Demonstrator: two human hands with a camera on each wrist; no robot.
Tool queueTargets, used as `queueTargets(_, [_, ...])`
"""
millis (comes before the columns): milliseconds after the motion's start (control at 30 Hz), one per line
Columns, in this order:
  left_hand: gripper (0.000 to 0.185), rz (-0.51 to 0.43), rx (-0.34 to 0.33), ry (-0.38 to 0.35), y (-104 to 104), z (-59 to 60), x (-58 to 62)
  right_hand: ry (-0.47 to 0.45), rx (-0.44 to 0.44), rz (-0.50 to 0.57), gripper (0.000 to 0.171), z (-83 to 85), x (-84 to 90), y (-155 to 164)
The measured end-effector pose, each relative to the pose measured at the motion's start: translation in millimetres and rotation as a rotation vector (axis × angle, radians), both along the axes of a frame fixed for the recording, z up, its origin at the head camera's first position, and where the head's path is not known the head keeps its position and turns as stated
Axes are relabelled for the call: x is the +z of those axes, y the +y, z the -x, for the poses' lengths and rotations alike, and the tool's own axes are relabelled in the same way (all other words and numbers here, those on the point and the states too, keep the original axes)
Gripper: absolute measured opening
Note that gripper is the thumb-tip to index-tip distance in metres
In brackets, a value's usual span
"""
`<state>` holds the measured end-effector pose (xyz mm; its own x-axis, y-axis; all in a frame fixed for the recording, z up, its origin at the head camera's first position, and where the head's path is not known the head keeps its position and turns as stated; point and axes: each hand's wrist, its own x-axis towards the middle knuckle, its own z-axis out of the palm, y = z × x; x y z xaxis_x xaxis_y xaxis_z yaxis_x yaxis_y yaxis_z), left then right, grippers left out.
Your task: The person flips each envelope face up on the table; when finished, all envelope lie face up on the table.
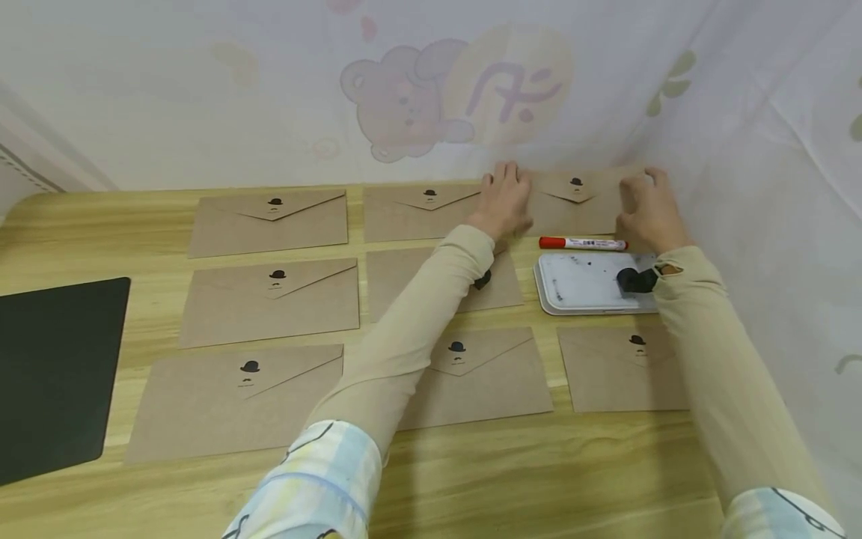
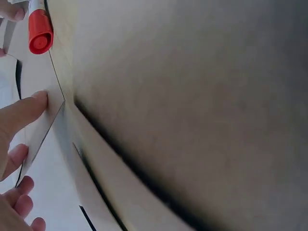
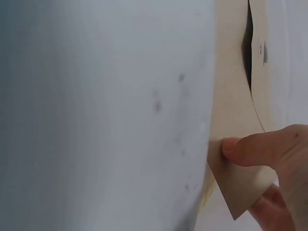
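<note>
A brown kraft envelope (image 1: 572,215), printed with a small black hat on its pointed flap, lies at the back right in the head view. My left hand (image 1: 503,201) pinches its left edge, thumb on top in the left wrist view. At the opposite edge, my right hand (image 1: 650,213) grips the right corner, with the thumb (image 3: 250,148) on the paper and fingers behind it. In the right wrist view the flap gapes slightly. A red-capped marker (image 1: 583,243) lies just in front of this envelope.
A white ink pad case (image 1: 579,278) with a black stamp-like object (image 1: 636,281) sits near my right wrist. Several similar envelopes (image 1: 269,303) lie in rows on the wooden table (image 1: 539,479). A black mat (image 1: 57,374) is at left. A white curtain (image 1: 202,97) hangs behind.
</note>
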<state>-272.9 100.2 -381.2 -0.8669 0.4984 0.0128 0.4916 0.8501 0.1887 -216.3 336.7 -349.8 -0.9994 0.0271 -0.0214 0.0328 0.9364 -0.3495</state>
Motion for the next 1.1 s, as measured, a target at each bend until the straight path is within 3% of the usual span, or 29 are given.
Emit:
queueTargets(200, [0.048,0.028,0.002,-0.086,-1,-1.3,-3.6,-0.127,-0.003,-0.017,0.046,1.1,-4.1,3])
queueTargets(333, [0.046,0.047,-0.014,-0.111,-3,-2.2,-7.6,-0.163,0.035,-0.016,0.043,1.5,-9.0,8])
queueTargets(533, [0.041,0.076,-0.076,-0.088,-2,-7.3,-10.2,-0.192,0.077,-0.011,0.067,0.4,-10.7,12])
queueTargets(633, [0.042,0.106,-0.059,-0.073,0,-11.5,-9.8,-0.236,0.078,-0.016,0.078,1.4,-10.4,12])
queueTargets(900, [0.041,0.161,0.015,-0.075,4,-15.6,-7.0,-0.333,0.173,-0.081,0.063,11.0,-15.3,11])
queueTargets(1100, [0.032,0.137,0.019,-0.117,-3,-9.7,-2.3,-0.353,0.156,-0.042,0.065,15.4,-11.0,0])
